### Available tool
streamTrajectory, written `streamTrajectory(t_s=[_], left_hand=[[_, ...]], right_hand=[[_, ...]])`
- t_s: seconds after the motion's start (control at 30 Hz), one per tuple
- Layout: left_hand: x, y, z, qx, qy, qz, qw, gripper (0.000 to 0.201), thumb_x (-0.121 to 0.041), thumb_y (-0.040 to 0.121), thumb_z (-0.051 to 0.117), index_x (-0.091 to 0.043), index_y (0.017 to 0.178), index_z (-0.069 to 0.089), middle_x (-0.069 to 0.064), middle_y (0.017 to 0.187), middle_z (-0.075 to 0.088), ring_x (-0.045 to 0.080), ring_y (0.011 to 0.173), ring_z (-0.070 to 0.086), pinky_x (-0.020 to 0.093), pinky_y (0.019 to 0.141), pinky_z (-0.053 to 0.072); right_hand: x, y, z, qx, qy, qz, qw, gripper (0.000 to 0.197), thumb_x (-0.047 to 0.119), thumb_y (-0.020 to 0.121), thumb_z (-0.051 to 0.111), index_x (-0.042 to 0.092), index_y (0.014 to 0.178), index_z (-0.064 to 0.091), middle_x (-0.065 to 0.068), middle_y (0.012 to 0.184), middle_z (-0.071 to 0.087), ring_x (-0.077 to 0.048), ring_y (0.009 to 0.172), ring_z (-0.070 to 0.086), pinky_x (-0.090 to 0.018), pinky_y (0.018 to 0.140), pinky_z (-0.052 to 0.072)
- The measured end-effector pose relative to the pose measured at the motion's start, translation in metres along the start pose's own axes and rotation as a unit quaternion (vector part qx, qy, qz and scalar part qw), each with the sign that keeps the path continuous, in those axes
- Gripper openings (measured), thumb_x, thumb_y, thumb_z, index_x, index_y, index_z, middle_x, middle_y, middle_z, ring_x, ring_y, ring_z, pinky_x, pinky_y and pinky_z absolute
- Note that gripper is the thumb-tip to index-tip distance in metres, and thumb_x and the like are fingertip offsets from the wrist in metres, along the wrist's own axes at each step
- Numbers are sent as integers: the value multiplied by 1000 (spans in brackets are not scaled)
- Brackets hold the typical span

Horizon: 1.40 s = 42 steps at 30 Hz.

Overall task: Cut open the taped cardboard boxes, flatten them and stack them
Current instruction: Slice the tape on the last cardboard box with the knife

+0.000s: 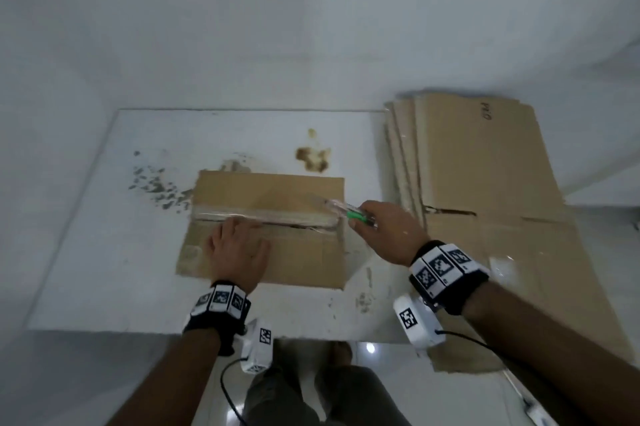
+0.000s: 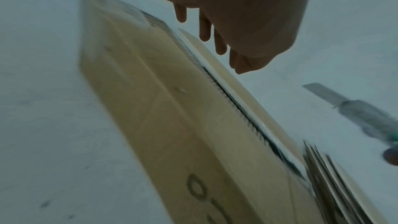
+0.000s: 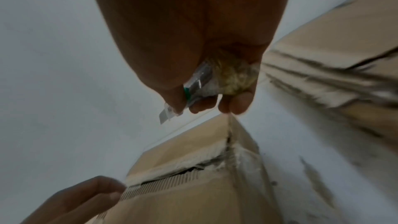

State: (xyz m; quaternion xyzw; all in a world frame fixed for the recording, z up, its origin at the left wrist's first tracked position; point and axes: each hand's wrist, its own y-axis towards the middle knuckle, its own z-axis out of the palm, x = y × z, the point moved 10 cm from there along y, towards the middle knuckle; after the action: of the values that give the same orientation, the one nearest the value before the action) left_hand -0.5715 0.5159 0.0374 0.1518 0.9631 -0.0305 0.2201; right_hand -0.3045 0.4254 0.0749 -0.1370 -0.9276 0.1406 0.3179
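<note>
Two hands: both at one taped box (image 1: 270, 214) on the white table (image 1: 86, 252).
Left hand (image 1: 237, 249): fingers flat, pressing the box's near flap.
Right hand (image 1: 388, 231): fingers gripping a green knife (image 1: 348, 212) at the tape's right end.
Flattened stack (image 1: 485, 162): far right.

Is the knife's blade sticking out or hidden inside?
Sticking out: the cutter in the right hand shows bare blade past its tip.
</note>
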Motion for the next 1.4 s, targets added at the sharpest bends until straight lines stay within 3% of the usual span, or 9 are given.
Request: streamTrajectory(t_s=[0.13, 0.3, 0.47, 0.67, 0.77, 0.87, 0.97, 1.2, 1.4], left_hand=[[76, -48, -28, 57, -9, -250, 967, 27, -41, 89, 61, -24, 110, 59, -1, 108, 62, 29, 111, 58, 44, 96, 35], [105, -96, 21, 217, -54, -330, 917, 89, -72, 85, 61, -10, 145, 36, 15, 136, 58, 34, 121, 60, 40, 98, 50], [104, -68, 38, 136, -308, -445, 830, 111, -60, 63, 87, -11, 140, 24, 9, 120, 59, 35, 100, 69, 52, 80, 61], [85, 17, 20, 187, -70, -274, 941, 146, -50, 58, 95, -15, 157, -6, 19, 156, 20, 44, 140, 33, 55, 112, 36], [73, 25, 41, 272, 54, -227, 934, 161, -64, 55, 90, -24, 153, -30, 13, 166, -14, 47, 151, 6, 78, 111, 15], [79, 19, 45, 294, 89, -244, 920, 161, -70, 56, 86, -27, 150, -37, 8, 165, -29, 45, 153, -11, 86, 105, 6], [77, 19, 41, 267, 79, -238, 930, 162, -70, 54, 87, -28, 151, -34, 7, 166, -24, 43, 153, -8, 85, 106, 6], [74, 18, 35, 236, 56, -213, 946, 153, -65, 56, 85, -22, 152, -26, 11, 164, -1, 42, 143, 24, 69, 109, 30], [84, 12, 28, 246, 43, -199, 948, 149, -65, 58, 84, -25, 154, -23, 10, 160, 6, 41, 141, 25, 65, 107, 31]], right_hand=[[72, 70, 34, 44, -20, -97, 994, 23, 37, 104, 46, 15, 100, 52, -1, 84, 56, -23, 72, 53, -33, 61, 35], [120, 134, 74, 69, -101, -159, 980, 20, 46, 103, 42, 26, 101, 46, -2, 100, 56, -27, 86, 58, -35, 72, 41], [83, 130, 72, 46, -184, -86, 978, 34, 46, 106, 32, 15, 113, 45, -12, 104, 62, -32, 85, 62, -44, 79, 50], [50, 19, 117, 207, -1, -47, 977, 22, 47, 105, 33, 26, 108, 32, -15, 95, 67, -36, 78, 68, -52, 72, 57], [46, -23, 148, 232, 32, -33, 972, 18, 47, 105, 34, 33, 117, 33, -14, 94, 68, -34, 73, 68, -52, 70, 58], [48, -11, 111, 130, 0, -38, 991, 35, 38, 106, 37, 36, 140, 40, -7, 95, 71, -26, 73, 68, -40, 65, 56], [58, 25, 53, 46, -150, -58, 986, 41, 40, 103, 44, 39, 143, 48, -3, 114, 68, -27, 101, 66, -37, 83, 52], [137, 75, 62, 79, -466, -209, 856, 30, 42, 100, 46, 35, 124, 63, -4, 109, 65, -28, 103, 56, -39, 90, 38], [127, 116, 18, 13, -458, -143, 877, 35, 40, 103, 36, 30, 119, 66, -10, 118, 66, -33, 105, 62, -39, 89, 44]])
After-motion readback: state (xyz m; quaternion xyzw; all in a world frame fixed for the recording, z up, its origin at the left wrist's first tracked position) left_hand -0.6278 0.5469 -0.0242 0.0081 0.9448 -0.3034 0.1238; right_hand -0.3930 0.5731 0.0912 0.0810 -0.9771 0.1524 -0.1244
